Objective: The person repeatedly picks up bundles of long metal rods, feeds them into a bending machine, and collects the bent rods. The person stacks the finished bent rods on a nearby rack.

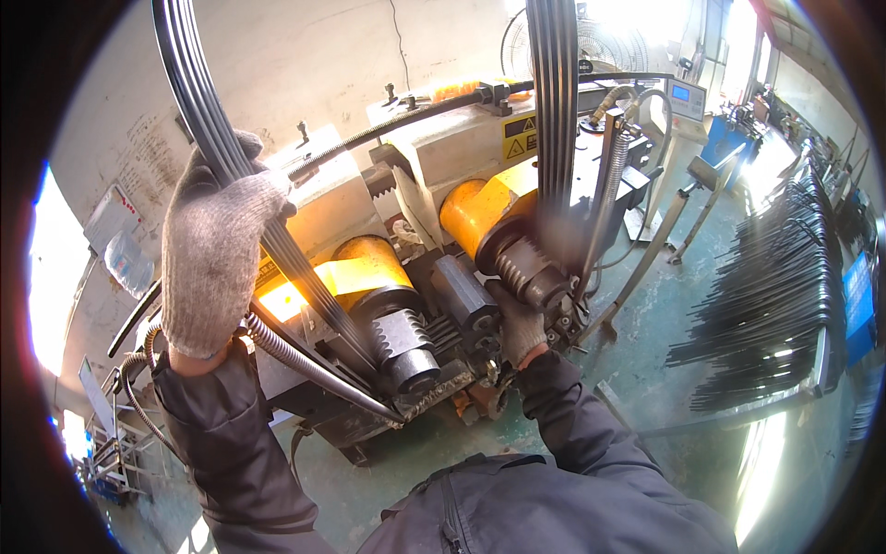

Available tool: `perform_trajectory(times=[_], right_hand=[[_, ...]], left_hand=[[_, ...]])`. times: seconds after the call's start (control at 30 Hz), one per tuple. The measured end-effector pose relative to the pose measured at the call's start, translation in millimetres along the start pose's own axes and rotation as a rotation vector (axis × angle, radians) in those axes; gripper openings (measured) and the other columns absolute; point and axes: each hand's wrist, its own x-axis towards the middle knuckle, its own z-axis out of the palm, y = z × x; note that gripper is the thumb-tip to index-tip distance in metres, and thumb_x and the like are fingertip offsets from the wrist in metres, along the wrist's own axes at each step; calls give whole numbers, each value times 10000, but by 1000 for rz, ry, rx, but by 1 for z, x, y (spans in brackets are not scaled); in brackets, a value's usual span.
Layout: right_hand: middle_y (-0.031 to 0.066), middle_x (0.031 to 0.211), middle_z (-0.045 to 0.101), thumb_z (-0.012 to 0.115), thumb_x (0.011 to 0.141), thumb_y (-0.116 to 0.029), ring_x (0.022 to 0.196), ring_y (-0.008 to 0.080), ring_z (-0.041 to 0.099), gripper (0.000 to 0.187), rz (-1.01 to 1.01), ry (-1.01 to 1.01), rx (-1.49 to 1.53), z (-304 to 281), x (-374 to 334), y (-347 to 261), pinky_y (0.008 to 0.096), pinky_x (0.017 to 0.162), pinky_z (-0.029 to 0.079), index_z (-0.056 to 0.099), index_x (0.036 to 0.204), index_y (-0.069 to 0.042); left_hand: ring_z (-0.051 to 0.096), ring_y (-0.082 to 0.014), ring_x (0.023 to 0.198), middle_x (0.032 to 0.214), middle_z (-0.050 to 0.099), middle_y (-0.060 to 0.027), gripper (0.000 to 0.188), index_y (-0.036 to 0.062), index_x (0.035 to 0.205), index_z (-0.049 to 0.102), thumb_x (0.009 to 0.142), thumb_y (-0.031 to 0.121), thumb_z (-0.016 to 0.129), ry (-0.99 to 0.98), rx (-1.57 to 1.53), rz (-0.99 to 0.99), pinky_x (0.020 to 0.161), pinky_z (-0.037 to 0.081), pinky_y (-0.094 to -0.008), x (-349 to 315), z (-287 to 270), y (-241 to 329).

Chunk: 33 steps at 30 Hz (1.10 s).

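Note:
My left hand (217, 249), in a grey knitted glove, is closed round a bundle of long dark metal rods (201, 106). The bundle slants down to the machine's left toothed cylinder (401, 342), which sits below a yellow housing (365, 268). Low at the machine's middle, my gloved right hand (521, 330) reaches in beside a dark angular block (461, 294) and under the right toothed cylinder (526, 265). Its fingers are hidden there, so what they touch cannot be made out. A second bundle of dark rods (556, 102) stands upright at the right yellow housing (471, 210).
Spring-wrapped rods (286, 346) flank the machine front. To the right, metal posts (646, 245) stand on the green floor, near a control box with a screen (681, 97). Farther right, many dark rods (757, 286) lie heaped on a rack. A fan (609, 51) stands behind.

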Motion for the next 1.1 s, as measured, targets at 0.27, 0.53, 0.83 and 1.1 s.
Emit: perform_trajectory(times=[0.27,0.53,0.83,1.1], right_hand=[[107,1211,729,683,1041,-21,1037,240,727,354,-34,23,-38,-2,1,-4,379,872,587,777,1370,-114],[141,1204,751,711,1024,0,1114,311,739,312,-6,93,218,17,-4,32,413,965,574,782,1324,-50],[67,1066,814,817,1019,-68,991,161,754,124,113,129,441,25,-9,59,352,878,566,816,1117,9],[105,1112,801,728,1000,-21,1046,243,752,250,59,89,379,21,-8,51,392,947,572,806,1237,-12]], left_hand=[[795,-242,992,1133,767,-132,398,-5,1386,672,1018,58,809,31,34,-7,910,684,-376,-2,5,7],[813,-278,1065,1133,786,-156,406,-20,1396,655,1036,118,779,15,71,-104,960,683,-408,-7,-6,18],[816,-307,1108,1164,807,-177,451,-6,1422,679,983,53,767,-107,140,-200,1011,684,-438,-8,-23,27],[791,-277,1122,1135,789,-157,490,-4,1435,657,974,107,780,-93,190,-219,1000,669,-404,-11,-21,29]])
